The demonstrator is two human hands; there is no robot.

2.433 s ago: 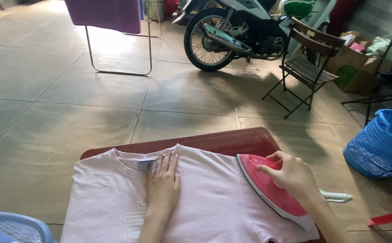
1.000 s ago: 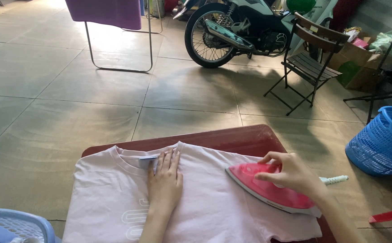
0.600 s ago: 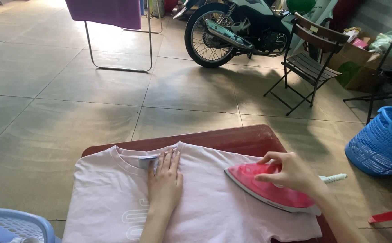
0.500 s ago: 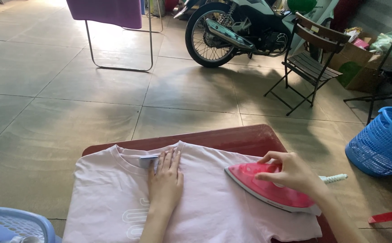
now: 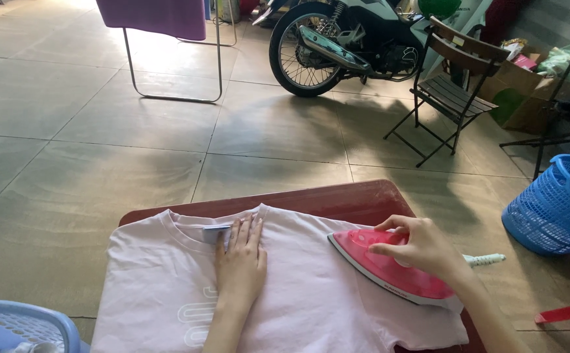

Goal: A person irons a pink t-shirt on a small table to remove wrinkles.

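1. A reddish-brown wooden table (image 5: 357, 199) stands on the tiled floor (image 5: 102, 150); only its far edge and rounded corners show bare.
2. A pale pink T-shirt (image 5: 311, 307) lies spread flat over nearly all of the top, collar toward the far edge.
3. A pink iron (image 5: 389, 271) rests on the shirt's right part, tip pointing left.

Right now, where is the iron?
In the head view, the iron sits on the right side of the pink shirt, under the right hand, right of the flat left hand.
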